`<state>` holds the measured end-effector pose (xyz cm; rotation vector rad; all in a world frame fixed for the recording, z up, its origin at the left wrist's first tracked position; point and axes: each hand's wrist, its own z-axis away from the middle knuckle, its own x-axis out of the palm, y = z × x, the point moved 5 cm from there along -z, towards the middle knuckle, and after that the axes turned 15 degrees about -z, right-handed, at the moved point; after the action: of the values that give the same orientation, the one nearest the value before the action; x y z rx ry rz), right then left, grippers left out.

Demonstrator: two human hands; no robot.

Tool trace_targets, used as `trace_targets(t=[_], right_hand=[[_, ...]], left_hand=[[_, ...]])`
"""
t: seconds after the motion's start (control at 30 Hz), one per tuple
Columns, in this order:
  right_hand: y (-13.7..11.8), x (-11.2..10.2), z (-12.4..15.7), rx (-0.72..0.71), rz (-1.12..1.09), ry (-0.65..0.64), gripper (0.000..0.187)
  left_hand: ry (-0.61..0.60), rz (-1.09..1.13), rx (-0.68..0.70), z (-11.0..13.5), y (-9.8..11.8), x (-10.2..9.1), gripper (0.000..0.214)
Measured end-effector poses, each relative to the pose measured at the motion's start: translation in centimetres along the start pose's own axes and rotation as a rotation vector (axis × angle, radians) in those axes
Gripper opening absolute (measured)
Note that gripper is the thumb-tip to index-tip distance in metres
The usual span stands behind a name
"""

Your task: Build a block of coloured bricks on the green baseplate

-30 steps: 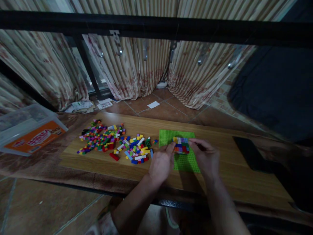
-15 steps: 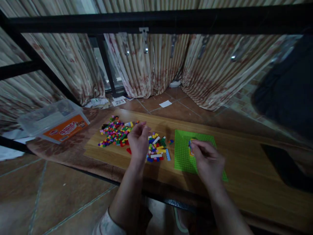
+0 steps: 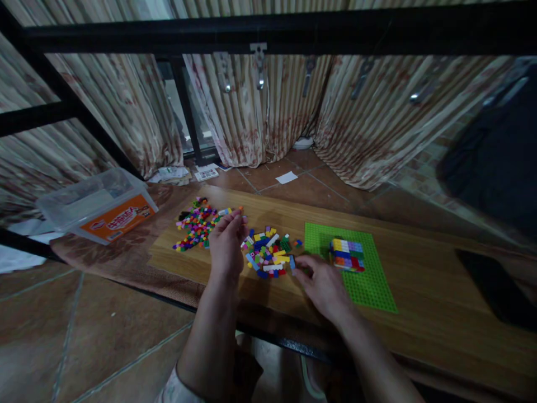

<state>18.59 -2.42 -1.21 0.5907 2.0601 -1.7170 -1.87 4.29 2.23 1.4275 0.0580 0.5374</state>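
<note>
While the built block [image 3: 347, 255] sits on the green plate [image 3: 373, 288], your right hand [image 3: 326, 286], fingertips narrowly parted, meets a blue brick [image 3: 292, 261]; I cannot tell whether it grips. Your left hand [image 3: 226, 246], fingers bunched, contents unclear, hides part of the left pile [image 3: 197, 225]. Rightward, a dark slab [image 3: 497, 285] is cut off.

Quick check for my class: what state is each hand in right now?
Left hand: fingers drawn together near the brick piles; whether it holds anything cannot be told.
Right hand: fingertips at a light blue brick; grip cannot be told.
</note>
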Motion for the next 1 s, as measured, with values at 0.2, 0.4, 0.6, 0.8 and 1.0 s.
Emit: trace_targets(t=[0.2,0.4,0.6,0.8,1.0], right_hand=[[-0.5,1.0,-0.6,0.054,0.093,0.000,0.015],[-0.6,1.1,-1.3,0.068,0.094,0.029,0.019],[-0.7,0.8,-1.6,0.044,0.020,0.052,0.016],[-0.1,-0.3,-1.2,0.050,0.047,0.059,0.020],[-0.1,-0.3,-1.1,-0.016,0.007,0.041,0.024]], left_hand=[[-0.038,-0.031,-0.031,0.1,-0.2,0.6,0.023],[-0.049,-0.086,-0.074,0.6,-0.5,1.4,0.018],[-0.060,-0.132,-0.074,0.4,-1.1,1.8,0.019],[-0.048,-0.121,-0.044,0.2,-1.0,1.6,0.022],[-0.024,-0.085,-0.026,0.0,-0.5,0.9,0.026]])
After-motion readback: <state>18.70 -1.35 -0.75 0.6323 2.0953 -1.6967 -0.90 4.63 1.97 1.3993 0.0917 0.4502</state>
